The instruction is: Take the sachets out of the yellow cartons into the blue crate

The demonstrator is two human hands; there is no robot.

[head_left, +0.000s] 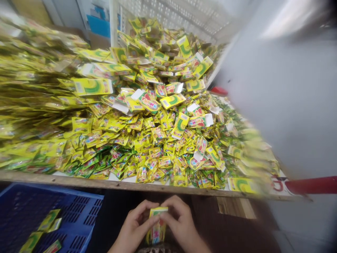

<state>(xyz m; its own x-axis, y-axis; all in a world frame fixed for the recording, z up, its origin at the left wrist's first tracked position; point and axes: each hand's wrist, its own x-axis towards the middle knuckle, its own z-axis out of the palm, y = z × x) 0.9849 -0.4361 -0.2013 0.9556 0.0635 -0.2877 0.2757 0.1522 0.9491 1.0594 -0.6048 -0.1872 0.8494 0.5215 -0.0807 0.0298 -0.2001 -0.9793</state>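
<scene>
Low in the view, below the table edge, my left hand (135, 225) and my right hand (180, 221) meet around a small yellow packet (157, 225) with bright print. Both hands pinch it, the left from the left side, the right from the right with fingers curled over its top. The packet stands upright between them. In front of me a huge heap of the same yellow and green packets (147, 116) covers the table (126, 184).
A blue plastic crate (76, 218) sits at lower left with a few packets inside. A white perforated panel (168, 14) stands behind the heap. A grey wall fills the right side, with a red bar (313, 185) at the table's right end.
</scene>
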